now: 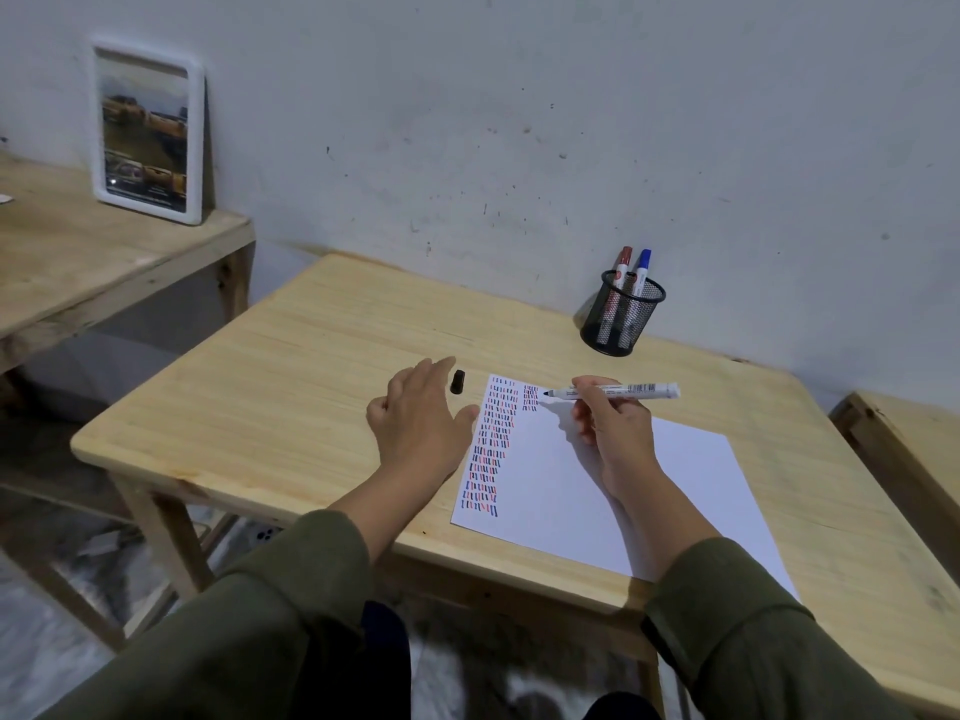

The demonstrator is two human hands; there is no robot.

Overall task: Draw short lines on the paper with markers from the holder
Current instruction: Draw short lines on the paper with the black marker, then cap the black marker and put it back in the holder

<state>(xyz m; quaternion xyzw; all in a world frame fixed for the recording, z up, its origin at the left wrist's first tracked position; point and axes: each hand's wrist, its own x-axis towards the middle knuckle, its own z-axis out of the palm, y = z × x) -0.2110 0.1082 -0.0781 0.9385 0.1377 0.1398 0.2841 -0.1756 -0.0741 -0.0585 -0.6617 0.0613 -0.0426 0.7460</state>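
A white paper lies on the wooden table, with columns of short red, blue and black lines along its left side. My right hand grips an uncapped black marker, its tip just right of the second column near the paper's top. My left hand rests flat on the table left of the paper, fingers apart. The marker's black cap lies just beyond its fingertips. A black mesh holder stands at the back with a red marker and a blue marker.
A second wooden table stands to the left, with a white-framed picture leaning against the wall. Another table's corner shows at the right edge. The wall runs close behind the holder.
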